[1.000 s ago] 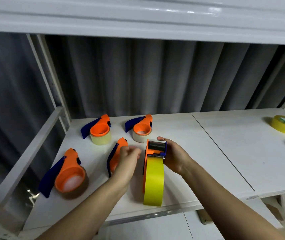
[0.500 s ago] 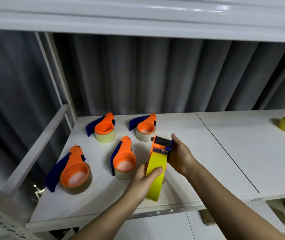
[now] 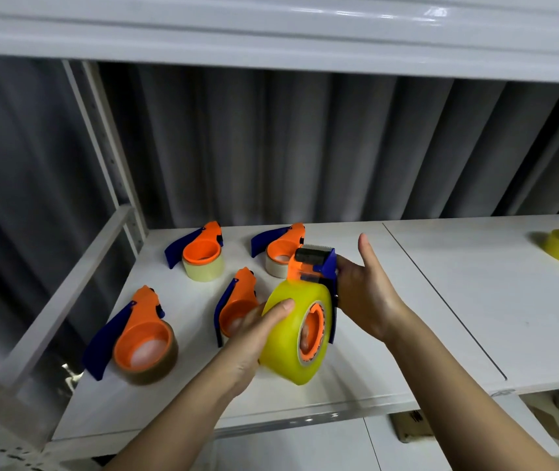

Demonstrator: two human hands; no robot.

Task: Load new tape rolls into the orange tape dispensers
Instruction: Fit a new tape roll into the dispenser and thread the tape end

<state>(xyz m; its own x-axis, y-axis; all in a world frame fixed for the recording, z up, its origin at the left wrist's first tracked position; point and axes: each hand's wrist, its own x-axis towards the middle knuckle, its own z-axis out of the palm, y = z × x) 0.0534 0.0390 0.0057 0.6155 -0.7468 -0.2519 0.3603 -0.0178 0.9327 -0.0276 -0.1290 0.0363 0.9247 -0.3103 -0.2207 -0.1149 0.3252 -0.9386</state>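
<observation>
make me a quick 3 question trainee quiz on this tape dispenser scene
1. Multiple choice: what colour is the roll in the held dispenser? A) yellow B) brown C) red
2. True or false: the right hand rests flat on the shelf.
3. Count: how many loaded dispensers lie on the shelf, apart from the held one?

Key
1. A: the yellow roll sits on the orange hub, gripped by the left hand.
2. False: it holds the dispenser's blue handle side, thumb raised.
3. Four.
</observation>
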